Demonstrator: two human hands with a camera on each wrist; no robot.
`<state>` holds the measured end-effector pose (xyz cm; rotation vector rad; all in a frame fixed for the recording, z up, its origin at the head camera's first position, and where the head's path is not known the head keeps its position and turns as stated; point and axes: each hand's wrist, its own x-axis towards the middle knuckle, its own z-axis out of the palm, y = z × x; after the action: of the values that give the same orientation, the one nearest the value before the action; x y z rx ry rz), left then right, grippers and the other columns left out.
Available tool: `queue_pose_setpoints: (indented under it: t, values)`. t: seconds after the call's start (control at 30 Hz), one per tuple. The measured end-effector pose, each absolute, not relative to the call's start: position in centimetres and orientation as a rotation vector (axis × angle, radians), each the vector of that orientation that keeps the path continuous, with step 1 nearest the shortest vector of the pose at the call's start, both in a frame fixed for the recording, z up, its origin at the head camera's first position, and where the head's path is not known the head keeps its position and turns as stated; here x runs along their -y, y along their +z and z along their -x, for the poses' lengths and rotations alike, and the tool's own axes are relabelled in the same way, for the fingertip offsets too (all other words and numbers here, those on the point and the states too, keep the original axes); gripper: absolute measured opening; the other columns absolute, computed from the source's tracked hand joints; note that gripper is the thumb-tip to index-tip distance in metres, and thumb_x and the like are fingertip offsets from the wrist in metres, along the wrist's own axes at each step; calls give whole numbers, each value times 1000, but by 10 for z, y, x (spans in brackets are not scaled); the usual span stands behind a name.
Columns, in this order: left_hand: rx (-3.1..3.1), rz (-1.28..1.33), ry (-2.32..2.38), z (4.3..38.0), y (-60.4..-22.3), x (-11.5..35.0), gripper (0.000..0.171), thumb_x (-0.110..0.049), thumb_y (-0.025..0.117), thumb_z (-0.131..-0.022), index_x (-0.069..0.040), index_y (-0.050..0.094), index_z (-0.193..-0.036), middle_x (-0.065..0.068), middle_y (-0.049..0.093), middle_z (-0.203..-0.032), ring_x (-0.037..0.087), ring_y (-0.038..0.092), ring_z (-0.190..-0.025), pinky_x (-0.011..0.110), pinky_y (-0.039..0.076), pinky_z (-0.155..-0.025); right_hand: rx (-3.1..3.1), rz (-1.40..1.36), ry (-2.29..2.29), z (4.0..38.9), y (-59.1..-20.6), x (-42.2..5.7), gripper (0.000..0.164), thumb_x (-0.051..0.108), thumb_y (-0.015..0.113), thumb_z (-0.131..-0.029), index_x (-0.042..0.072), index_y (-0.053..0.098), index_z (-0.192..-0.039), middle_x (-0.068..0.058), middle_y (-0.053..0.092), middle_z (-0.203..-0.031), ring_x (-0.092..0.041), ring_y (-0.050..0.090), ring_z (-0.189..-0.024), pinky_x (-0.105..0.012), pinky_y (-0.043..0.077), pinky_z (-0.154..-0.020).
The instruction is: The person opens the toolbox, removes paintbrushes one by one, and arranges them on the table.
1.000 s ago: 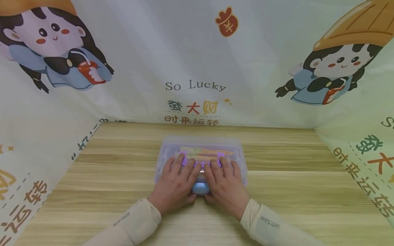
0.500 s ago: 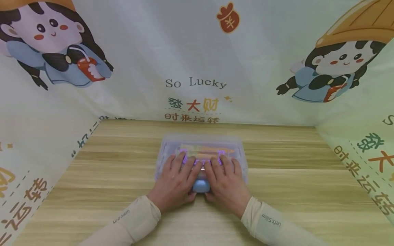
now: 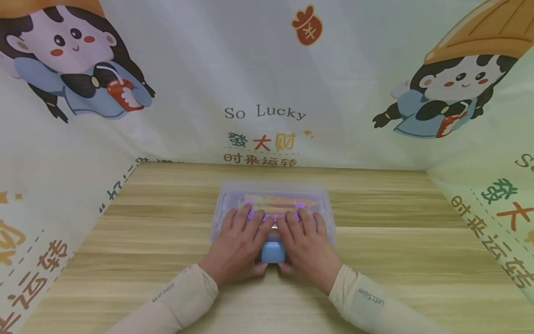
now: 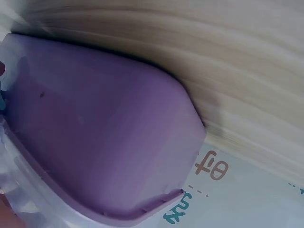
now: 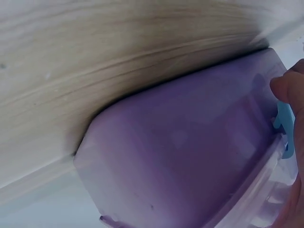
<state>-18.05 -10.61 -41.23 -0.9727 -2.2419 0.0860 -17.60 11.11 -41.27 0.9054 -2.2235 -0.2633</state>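
In the head view a plastic storage box [image 3: 225, 190] with a purple body and a clear lid stands on the table. Bright purple bands, partly covered by fingers, and a long orange and pale shape [image 3: 292, 202] show at the lid. My left hand [image 3: 238, 248] and right hand [image 3: 306, 248] grip the front part, fingers over the lid and thumbs low at the front. Between them sits a light-blue latch [image 3: 273, 253]. In the right wrist view the right thumb [image 5: 287, 88] is beside the latch [image 5: 285, 123]. The left wrist view shows mostly the purple wall [image 4: 104, 118].
The box stands on a wood-grain table [image 3: 375, 260]. A white printed cloth [image 3: 187, 93] with cartoon figures and lettering rises behind the table and along both sides. Wood surface surrounds the box on the left and right.
The blue latch now shows taller and squarer between the hands, its front face turned more into view. Both hands keep nearly the same place on the box.
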Motion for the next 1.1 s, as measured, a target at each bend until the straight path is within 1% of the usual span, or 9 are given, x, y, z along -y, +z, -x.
queue_pose_setpoints:
  t: [0.27,0.5,0.77,0.93,1.1]
  values:
    - [2310,970,138,178,-409,106,95,-62,72,-66,-6,48,-139,18,55,-129,48,47,-124,62,39,-99,2311,-923,-251,176,-411,-112,103,67,74,-62,2,45,-136,-21,51,-129,-45,46,-124,-60,38,-95]
    - [2364,986,111,176,-406,107,95,-60,73,-68,-7,47,-141,19,53,-132,48,45,-127,64,37,-101,2344,-937,-210,175,-409,-113,102,65,75,-64,2,43,-138,-20,51,-130,-44,45,-124,-60,36,-98]
    - [2343,1005,87,175,-408,108,111,-76,71,-63,-6,44,-145,19,54,-133,49,44,-127,64,36,-101,2362,-948,-213,172,-408,-115,106,70,73,-64,3,42,-141,-20,50,-133,-44,45,-125,-60,36,-99]
    - [2344,1004,82,175,-409,109,113,-77,70,-62,-6,44,-146,19,54,-134,49,43,-129,64,35,-102,2371,-946,-222,172,-408,-115,107,71,72,-64,4,41,-142,-20,50,-134,-44,44,-126,-61,36,-100]
    - [2349,1011,74,176,-406,109,111,-76,69,-64,-6,44,-146,19,54,-134,49,43,-129,64,35,-102,2379,-941,-230,173,-407,-115,108,72,71,-65,4,40,-143,-20,49,-135,-44,43,-127,-61,35,-101]
